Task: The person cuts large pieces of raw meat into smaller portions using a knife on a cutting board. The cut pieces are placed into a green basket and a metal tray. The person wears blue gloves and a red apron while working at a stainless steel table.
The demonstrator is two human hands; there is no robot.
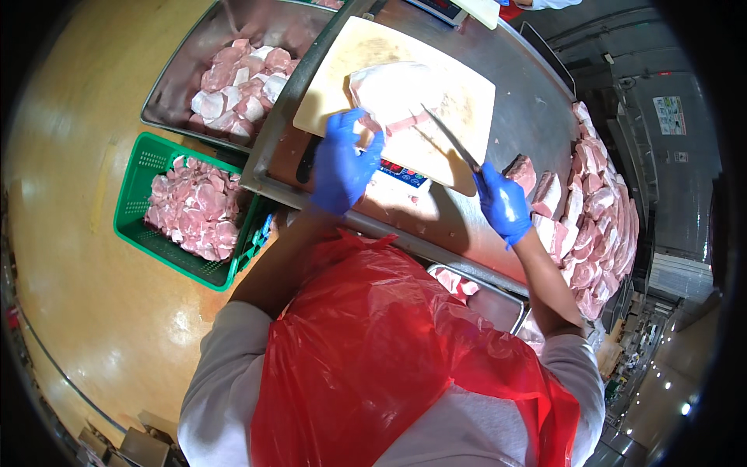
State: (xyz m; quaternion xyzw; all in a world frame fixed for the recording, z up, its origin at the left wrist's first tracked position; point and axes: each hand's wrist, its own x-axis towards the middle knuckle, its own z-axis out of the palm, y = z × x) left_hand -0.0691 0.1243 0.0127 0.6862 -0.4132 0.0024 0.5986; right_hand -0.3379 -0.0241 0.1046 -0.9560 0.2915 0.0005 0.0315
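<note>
- One raw pork slab (397,84), pale fat uppermost, lies on the cream cutting board (476,97), a pink strip showing along its near side.
- It looks fairly heavy and soft, likely to sag when lifted and slide on its fatty surface; it should tolerate firm pressure.
- The gloved left hand (342,165) is at its near-left edge, fingers half curled; I cannot tell whether they grip it.
- The gloved right hand (503,205) is closed around a knife (454,142), its tip over the slab's near-right part.
- The thick left side probably offers the surest hold, away from the blade.
</note>
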